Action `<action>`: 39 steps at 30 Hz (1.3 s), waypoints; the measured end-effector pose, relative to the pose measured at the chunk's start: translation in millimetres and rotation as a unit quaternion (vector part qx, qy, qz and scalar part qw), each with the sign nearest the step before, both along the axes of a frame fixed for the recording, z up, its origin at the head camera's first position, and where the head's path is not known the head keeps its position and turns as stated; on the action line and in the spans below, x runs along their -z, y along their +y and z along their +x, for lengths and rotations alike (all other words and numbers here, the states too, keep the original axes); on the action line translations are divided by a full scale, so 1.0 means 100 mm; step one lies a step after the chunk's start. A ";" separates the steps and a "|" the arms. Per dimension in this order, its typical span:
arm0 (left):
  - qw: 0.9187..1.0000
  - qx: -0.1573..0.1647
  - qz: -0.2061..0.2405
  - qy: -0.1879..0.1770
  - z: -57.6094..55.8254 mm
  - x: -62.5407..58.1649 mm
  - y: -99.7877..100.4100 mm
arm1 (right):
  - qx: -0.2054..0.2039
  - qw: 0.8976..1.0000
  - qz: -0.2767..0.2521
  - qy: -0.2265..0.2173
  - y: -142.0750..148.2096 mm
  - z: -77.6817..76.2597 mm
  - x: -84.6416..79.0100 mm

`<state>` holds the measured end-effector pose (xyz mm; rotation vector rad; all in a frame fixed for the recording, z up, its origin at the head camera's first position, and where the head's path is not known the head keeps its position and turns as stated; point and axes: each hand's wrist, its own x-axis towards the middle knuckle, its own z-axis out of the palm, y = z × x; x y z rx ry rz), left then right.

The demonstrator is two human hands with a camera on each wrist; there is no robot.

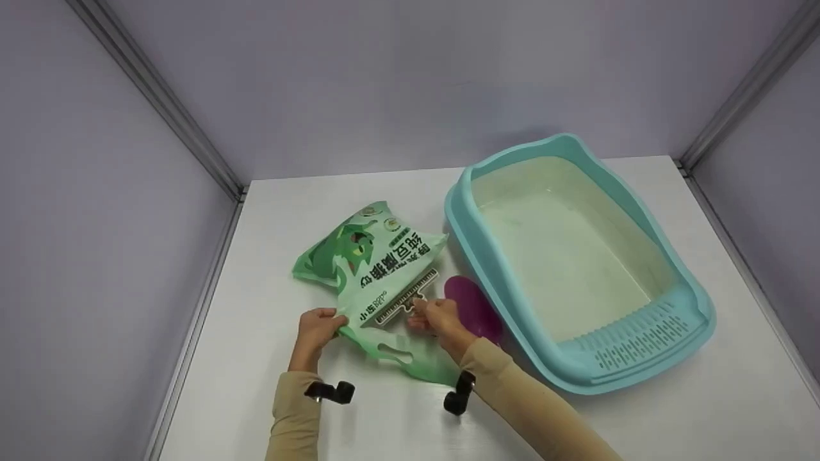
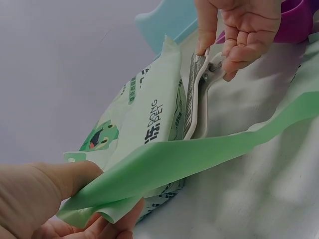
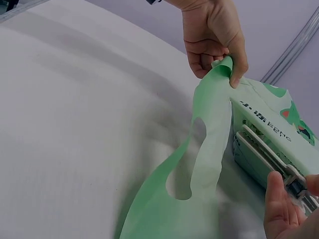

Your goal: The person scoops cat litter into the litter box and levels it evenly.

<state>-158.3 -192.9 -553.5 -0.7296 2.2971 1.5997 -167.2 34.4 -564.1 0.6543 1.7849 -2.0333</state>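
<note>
A green bag of cat litter lies on the table, its flat top strip with a cut-out handle folded toward the front. My left hand pinches a corner of that strip between thumb and fingers, and the left wrist view shows the green edge stretched away from it. With thumb and fingers, my right hand grips the handles of a wide bag clip. The clip's long bars lie along the printed end of the bag. In the right wrist view, fingers reach under the clip's handles.
Right of the bag stands a large light-blue litter box with a slotted step at its front. A purple scoop lies between box and bag, close by the right hand. Walls enclose the white table at the back and sides.
</note>
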 end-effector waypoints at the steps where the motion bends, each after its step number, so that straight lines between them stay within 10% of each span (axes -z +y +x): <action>1: 1.000 0.000 0.001 0.001 0.00 0.00 0.00 | 0.001 1.000 0.001 -0.001 0.00 0.00 0.00; 39: 1.000 -0.001 0.012 0.005 0.00 0.05 -0.02 | 0.034 0.998 -0.019 -0.046 -0.13 0.07 0.16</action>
